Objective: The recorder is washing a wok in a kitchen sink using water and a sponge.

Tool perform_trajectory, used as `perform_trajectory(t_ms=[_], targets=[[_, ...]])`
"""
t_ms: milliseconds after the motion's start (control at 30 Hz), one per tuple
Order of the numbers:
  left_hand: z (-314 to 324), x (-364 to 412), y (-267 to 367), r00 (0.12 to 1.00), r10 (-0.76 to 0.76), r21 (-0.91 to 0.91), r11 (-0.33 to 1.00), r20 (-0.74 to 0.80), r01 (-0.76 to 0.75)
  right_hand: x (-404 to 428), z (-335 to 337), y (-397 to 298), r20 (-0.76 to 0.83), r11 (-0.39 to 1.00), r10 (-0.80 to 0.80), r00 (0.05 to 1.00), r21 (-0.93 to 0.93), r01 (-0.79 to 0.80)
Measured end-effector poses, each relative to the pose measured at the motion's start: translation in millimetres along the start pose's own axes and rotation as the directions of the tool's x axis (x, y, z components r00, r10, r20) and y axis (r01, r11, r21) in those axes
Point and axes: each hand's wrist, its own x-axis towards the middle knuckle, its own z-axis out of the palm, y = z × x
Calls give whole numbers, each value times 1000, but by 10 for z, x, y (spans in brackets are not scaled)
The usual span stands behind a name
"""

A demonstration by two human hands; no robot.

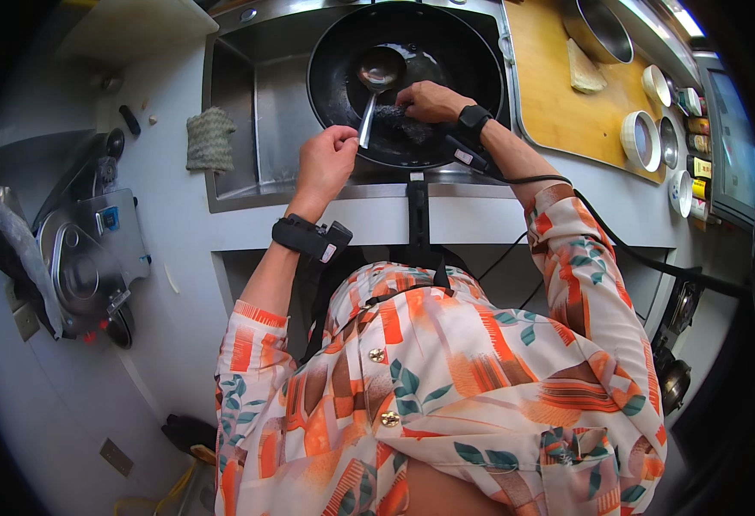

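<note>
A black wok sits over the steel sink, its handle pointing towards me. Inside it lies a metal ladle, bowl away from me. My left hand is at the wok's near-left rim, thumb and fingers pinched on the end of the ladle's handle. Over the wok's middle, my right hand grips a dark mesh scouring pad, its fingertips partly hidden. Some shiny liquid shows on the wok's inner surface.
A folded knit cloth lies on the sink's left edge. To the right, a wooden cutting board carries a pale wedge-shaped piece, a metal bowl and a white bowl. A black cable runs past my right arm.
</note>
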Motion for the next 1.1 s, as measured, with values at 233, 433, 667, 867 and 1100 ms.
perform_trajectory(t_ms=[233,433,667,867,1100], targets=[[0,74,23,995,-27,207,977,-101,48,5,-112,-97,3,998,40,999,-44,-40],[39,363,139,992,127,532,839,5,-110,33,-147,-75,-2,997,58,998,-60,-58],[268,811,442,969,-174,823,566,173,-45,63,-141,14,-50,998,44,998,-46,-46],[444,967,238,963,-197,855,516,185,-59,-11,-167,-71,-58,998,59,997,18,-58],[523,1069,181,952,-245,860,509,184,-35,4,-125,-27,-75,997,59,995,59,-55]])
